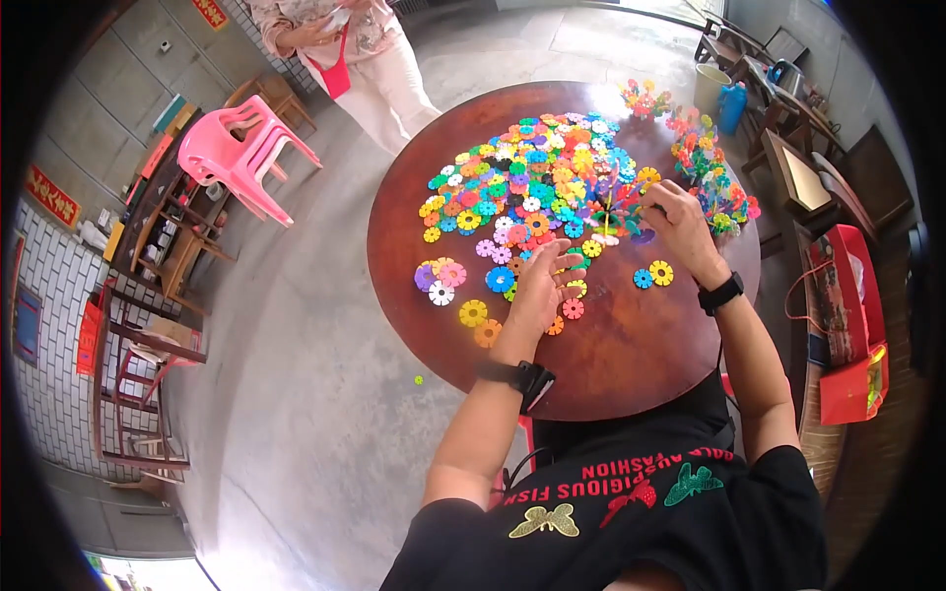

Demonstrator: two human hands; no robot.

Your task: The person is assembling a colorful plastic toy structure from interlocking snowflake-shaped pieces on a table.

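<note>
Right hand (pixel 678 223) gripping disc cluster (pixel 613 211), left hand (pixel 544 288), grip wide, round brown table (pixel 641 355)

Heaped multicoloured flower-shaped discs (pixel 540 190) on a round, glossy brown table (pixel 636 360)

Upside-down red lettering (pixel 570 492) ran across the black shirt (pixel 631 537); gold characters stood on a red banner (pixel 53 197) at left.

The standing person (pixel 370 69) has their head cut off by the upper edge. The left hand (pixel 544 286) partly hides a yellow flower-shaped disc (pixel 581 289). Whether the right hand (pixel 680 219) touches the interlocked-disc cluster (pixel 613 214) is too small to tell.
</note>
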